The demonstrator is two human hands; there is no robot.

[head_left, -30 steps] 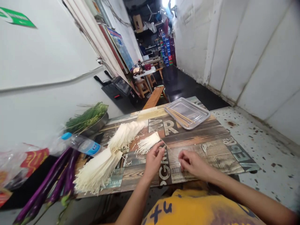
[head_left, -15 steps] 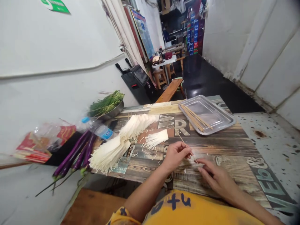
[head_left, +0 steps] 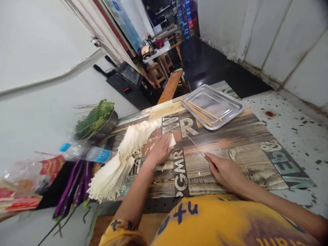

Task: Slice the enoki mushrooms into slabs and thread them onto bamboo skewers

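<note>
My right hand [head_left: 227, 171] pinches a thin wooden skewer [head_left: 196, 145] near its lower end. The skewer's other end points away to the upper left, over the printed table. My left hand [head_left: 161, 149] reaches over a small bunch of enoki mushrooms [head_left: 172, 140] and closes on it, with the fingers together. Only the bunch's white cut end shows past the fingers; the rest is hidden under the hand. Left of this hand lie more enoki bunches in overlapping rows, one farther pile [head_left: 137, 136] and one nearer pile [head_left: 110, 177].
A metal tray [head_left: 225, 109] with several skewers [head_left: 202, 114] stands at the far right of the table [head_left: 246, 160]. On the left are purple eggplants [head_left: 69, 191], a water bottle [head_left: 98, 154], plastic packages [head_left: 33, 174] and a bowl [head_left: 109, 128] of green vegetables [head_left: 94, 118].
My left hand has let go of the skewer and moved left onto the small enoki bunch. My right hand keeps the skewer. The view has turned somewhat to the right.
</note>
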